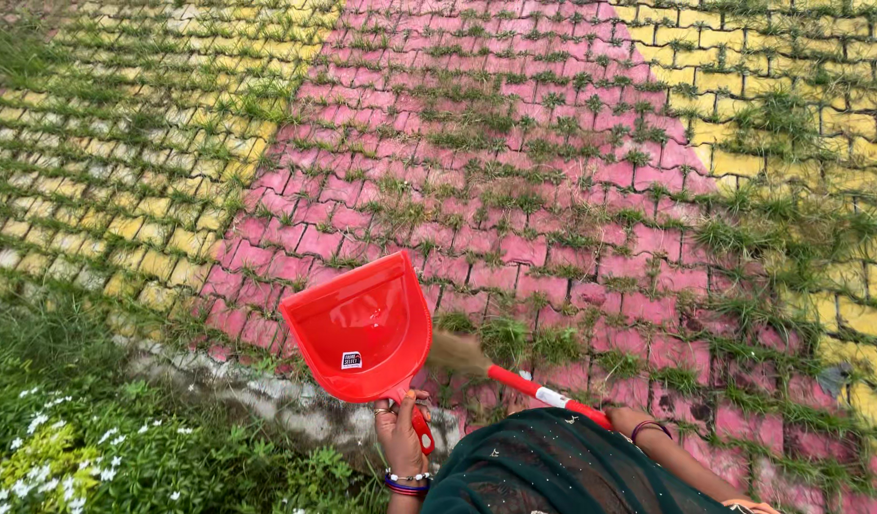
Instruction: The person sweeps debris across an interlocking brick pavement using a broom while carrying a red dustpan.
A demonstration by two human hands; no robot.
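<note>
Left hand (pixel 401 436): bottom centre of the frame, fingers curled tight around the dustpan's handle; ring on a finger, beaded bangles at the wrist.
Dustpan (pixel 360 328): red plastic, lower centre, held up off the ground with its open mouth toward the upper left; small sticker near the handle end.
Right hand: mostly out of frame at the bottom right; only the forearm and a dark bangle visible, so finger state cannot be told.
Brush (pixel 514 376): red and white handle slanting from the lower right up to blurred tan bristles just right of the dustpan.
Paving (pixel 552 171): pink blocks down the middle, yellow blocks on both sides, grass growing in the joints.
Kerb (pixel 286 405): grey stone edge at the lower left.
Plants (pixel 67 447): green leaves with small white flowers, bottom left corner.
Clothing (pixel 552 471): dark green fabric, bottom centre.
</note>
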